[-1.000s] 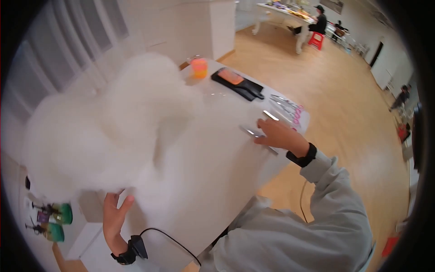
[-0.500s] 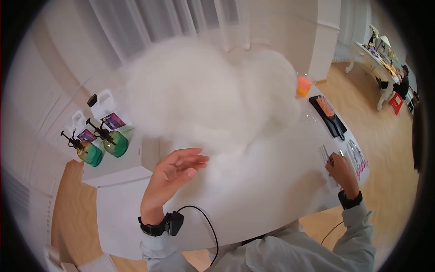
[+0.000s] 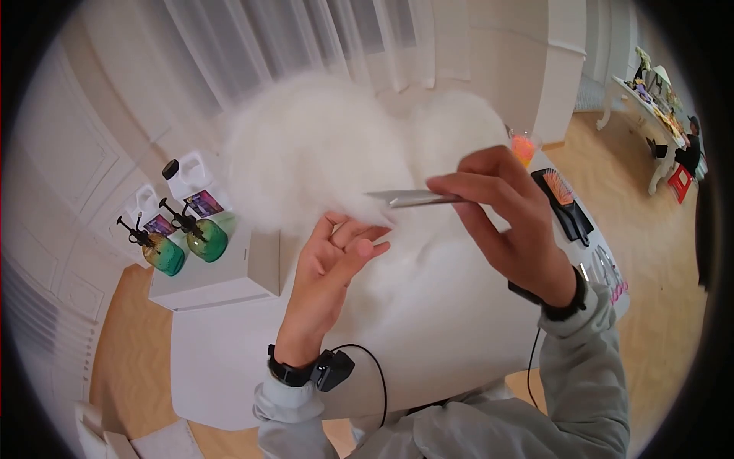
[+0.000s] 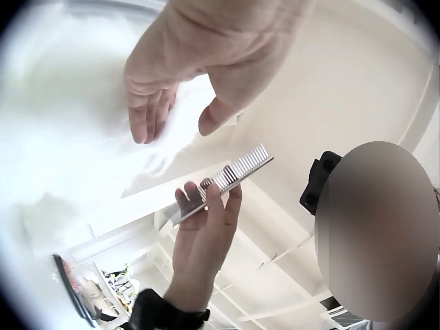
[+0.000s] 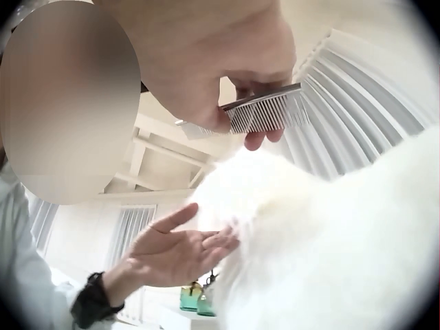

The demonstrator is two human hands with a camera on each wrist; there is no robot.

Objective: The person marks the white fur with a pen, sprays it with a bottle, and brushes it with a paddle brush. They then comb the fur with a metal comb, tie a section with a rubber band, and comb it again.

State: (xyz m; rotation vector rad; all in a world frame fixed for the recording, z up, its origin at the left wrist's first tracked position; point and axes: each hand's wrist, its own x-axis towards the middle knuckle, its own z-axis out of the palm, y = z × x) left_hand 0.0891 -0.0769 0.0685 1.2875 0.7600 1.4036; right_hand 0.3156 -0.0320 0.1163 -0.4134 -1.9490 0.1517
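A big white fluffy furry body point(image 3: 313, 145), rounded and without a visible face, takes up the middle of the white table point(image 3: 222, 367). My left hand point(image 3: 329, 271) is raised, palm turned up, with extended fingers at the lower edge of the fur. Above and right of it, my right hand point(image 3: 520, 222) pinches a metal comb point(image 3: 420, 199) between thumb and fingers. The comb points left, close over the left fingertips. Its fine teeth point(image 5: 258, 117) show in the right wrist view, and the left hand point(image 5: 179, 254) there has its fingertips at the fur.
On the left, two green spray bottles point(image 3: 206, 240) and white jugs point(image 3: 189, 176) stand on a white box point(image 3: 222, 287). Along the right edge lie an orange-padded brush point(image 3: 560, 189) and scissors point(image 3: 608, 271), with an orange cup point(image 3: 523, 149) behind. A cable point(image 3: 378, 379) trails from the left wrist.
My right hand has picked the comb up from the table's right side and brought it left to the fur. My left hand has come up beside it. The head view has swung left.
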